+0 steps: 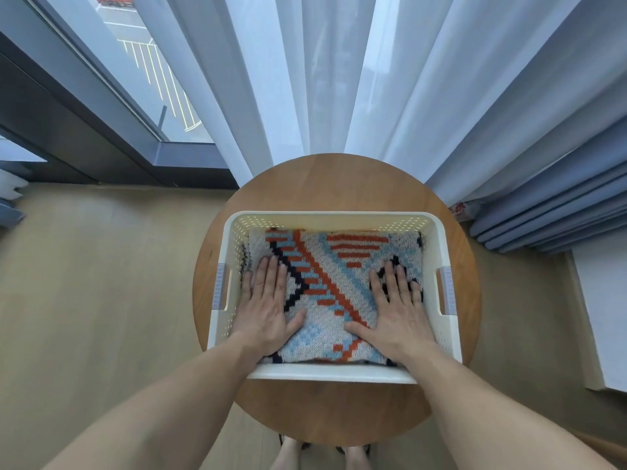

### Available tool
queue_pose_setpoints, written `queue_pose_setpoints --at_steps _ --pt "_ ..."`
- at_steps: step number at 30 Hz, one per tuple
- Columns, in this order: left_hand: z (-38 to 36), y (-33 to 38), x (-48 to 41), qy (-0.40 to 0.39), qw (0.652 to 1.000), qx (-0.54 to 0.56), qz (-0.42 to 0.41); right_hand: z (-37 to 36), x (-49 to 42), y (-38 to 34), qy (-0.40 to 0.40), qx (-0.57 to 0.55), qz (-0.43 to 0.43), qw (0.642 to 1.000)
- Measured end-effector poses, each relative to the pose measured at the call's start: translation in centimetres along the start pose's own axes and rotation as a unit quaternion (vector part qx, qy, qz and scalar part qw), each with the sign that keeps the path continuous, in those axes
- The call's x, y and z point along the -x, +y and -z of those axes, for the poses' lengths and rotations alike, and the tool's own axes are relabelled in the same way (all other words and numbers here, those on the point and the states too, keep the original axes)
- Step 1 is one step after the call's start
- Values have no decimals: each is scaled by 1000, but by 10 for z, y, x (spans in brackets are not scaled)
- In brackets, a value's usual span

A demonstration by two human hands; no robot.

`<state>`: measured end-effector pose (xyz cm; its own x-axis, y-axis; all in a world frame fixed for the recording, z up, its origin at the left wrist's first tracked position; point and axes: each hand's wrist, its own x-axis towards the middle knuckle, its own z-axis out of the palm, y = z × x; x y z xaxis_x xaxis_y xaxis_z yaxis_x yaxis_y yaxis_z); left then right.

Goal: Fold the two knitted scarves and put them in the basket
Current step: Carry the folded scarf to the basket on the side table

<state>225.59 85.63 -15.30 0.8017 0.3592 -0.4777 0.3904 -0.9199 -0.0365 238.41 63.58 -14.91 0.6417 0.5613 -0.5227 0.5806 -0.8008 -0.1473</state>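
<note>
Head view, looking straight down. White plastic basket (334, 217) sits on a round wooden table (339, 184), close to a sheer curtain (305, 79) and a window (142, 72).

Scarf: a folded knitted scarf (339, 283), pale ground with orange, light blue and black pattern, lies flat inside the basket and covers nearly the whole bottom. A sliver of dark-and-white knit shows at the left wall, lower than the top fold. Cannot tell whether that is the second scarf underneath or a lower layer of the same one.

Hands: left hand (268, 300) flat on the left part of the scarf, fingers straight and together, thumb out. Right hand (397, 307) flat on the right part, fingers slightly spread. Neither hand grasps anything; both palms press down on the knit.

Judgement on step: looks like pressing the fold flat in the basket, near the end of the task if both scarves are in.

Handling notes (judged):
- Knit is soft, light and limp; it will sag and unfold if lifted by one edge.
- Surface is grippy, not slippery; stitches could snag on the perforated basket walls.
- To shift it, slide flat fingers under two opposite folded edges and lift the whole stack together.
- Basket is stiff; take it by the grey side handles (220, 286).
</note>
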Motion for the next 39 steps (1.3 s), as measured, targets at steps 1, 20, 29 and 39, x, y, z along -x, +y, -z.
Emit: queue_pose_setpoints --at_steps 1,20,29,39 --pt "-2 -1 -2 1 1000 6 -1 -1 -2 1 -5 -3 -1 1000" --pt "22 9 -8 145 988 31 -40 9 -14 -9 142 -21 45 989" --pt "9 -9 -39 99 994 42 -1 2 -48 -7 89 5 -29 996" --pt "17 -13 -46 12 999 46 -16 8 -53 -2 41 -15 -14 999"
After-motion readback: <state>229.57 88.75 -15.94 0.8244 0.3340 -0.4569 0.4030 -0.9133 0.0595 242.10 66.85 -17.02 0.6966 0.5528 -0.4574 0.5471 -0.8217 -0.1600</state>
